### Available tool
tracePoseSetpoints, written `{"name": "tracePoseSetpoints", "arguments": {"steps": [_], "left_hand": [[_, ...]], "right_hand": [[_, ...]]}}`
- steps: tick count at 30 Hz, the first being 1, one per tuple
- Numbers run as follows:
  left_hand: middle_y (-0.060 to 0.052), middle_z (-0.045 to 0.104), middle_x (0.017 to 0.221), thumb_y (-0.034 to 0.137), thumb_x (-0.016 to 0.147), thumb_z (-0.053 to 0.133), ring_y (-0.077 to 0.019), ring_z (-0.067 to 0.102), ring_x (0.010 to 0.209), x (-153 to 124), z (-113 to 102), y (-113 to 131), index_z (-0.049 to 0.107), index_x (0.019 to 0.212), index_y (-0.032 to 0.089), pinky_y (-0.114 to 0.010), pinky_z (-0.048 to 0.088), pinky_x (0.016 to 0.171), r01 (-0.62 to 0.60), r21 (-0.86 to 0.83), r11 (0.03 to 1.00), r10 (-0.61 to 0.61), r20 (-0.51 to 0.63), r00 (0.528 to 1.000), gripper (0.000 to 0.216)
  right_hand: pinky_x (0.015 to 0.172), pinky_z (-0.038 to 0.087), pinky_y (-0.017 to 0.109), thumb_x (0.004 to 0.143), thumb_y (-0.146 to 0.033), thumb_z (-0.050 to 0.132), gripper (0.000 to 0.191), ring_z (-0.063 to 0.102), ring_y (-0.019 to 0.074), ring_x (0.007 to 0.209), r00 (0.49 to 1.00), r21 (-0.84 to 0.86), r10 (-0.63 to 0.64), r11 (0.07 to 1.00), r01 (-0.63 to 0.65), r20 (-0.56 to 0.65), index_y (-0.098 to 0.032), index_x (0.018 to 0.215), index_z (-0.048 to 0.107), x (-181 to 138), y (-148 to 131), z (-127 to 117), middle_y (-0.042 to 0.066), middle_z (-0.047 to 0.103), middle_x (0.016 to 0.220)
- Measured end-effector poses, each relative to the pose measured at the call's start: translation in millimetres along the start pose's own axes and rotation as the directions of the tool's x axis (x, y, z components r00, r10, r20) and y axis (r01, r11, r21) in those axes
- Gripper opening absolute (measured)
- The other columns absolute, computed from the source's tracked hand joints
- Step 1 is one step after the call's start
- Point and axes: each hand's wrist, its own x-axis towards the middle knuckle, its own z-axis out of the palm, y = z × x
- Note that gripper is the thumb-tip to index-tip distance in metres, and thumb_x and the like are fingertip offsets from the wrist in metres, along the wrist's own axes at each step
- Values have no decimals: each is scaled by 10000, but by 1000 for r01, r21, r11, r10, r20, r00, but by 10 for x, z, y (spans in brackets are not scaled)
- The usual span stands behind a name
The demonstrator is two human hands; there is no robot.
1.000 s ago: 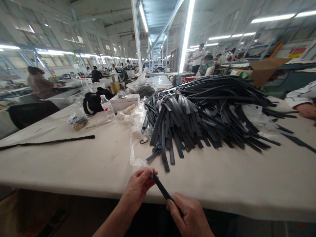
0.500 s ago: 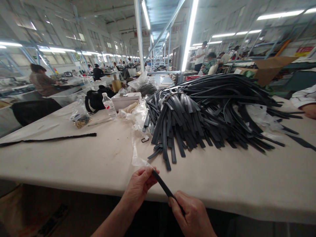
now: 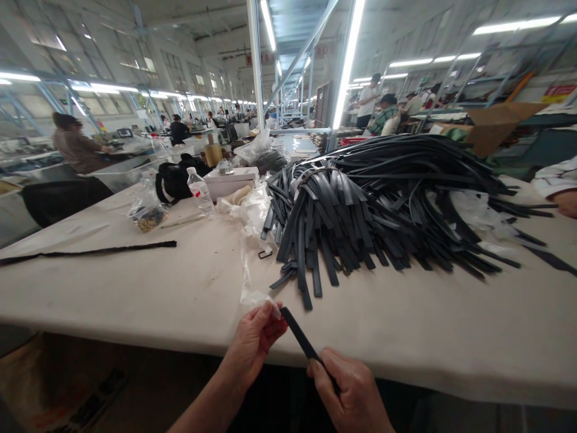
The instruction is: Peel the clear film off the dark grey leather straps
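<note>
My right hand (image 3: pixel 350 391) is closed around the lower end of a narrow black strap (image 3: pixel 300 340) at the table's near edge. The strap's rounded tip points up and left. My left hand (image 3: pixel 255 340) pinches beside that tip, its fingers pressed together on a wisp of clear plastic; whether they touch the strap I cannot tell. Just beyond both hands lies a big heap of black straps (image 3: pixel 383 204) spread over the middle of the white table (image 3: pixel 135 288).
A long black cord (image 3: pixel 90 252) lies at the left. A small metal buckle (image 3: pixel 265 254), crumpled clear plastic (image 3: pixel 250 222), a water bottle (image 3: pixel 198 192), a black bag (image 3: pixel 174 180) and a white box (image 3: pixel 229 179) stand behind. Another person's hand (image 3: pixel 565 201) rests at the far right. Workers sit at distant tables.
The strap's tip has come free of my left fingers and now shows beside them. Both hands stay at the table edge. The view shifted slightly.
</note>
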Motion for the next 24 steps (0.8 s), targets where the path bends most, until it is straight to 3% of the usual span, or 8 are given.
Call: {"name": "tracePoseSetpoints", "arguments": {"steps": [11,19,24], "left_hand": [[-75,784,777,410,605,891,-146,716,689,-27,-3,6,748,809,126,-235,578,690,3,40,999,-4,23,1000,378],[-83,771,754,392,681,846,-148,688,697,-176,-20,-264,774,794,94,-229,548,709,-11,116,993,-7,153,988,327],[-60,786,818,374,622,885,-153,700,781,-157,-183,14,782,772,145,-235,555,760,-157,-2,988,157,-44,987,292]], "right_hand": [[553,351,250,995,-297,376,373,563,131,548,997,-20,32,999,-31,67,-181,696,567,-17,8,18,15,599,630],[587,389,259,990,-400,337,420,562,162,604,965,134,165,972,-195,205,-190,701,559,216,-110,54,30,618,660],[563,445,220,974,-448,407,351,608,141,588,922,288,114,929,-231,371,-198,848,619,114,44,-94,11,646,717]]}}
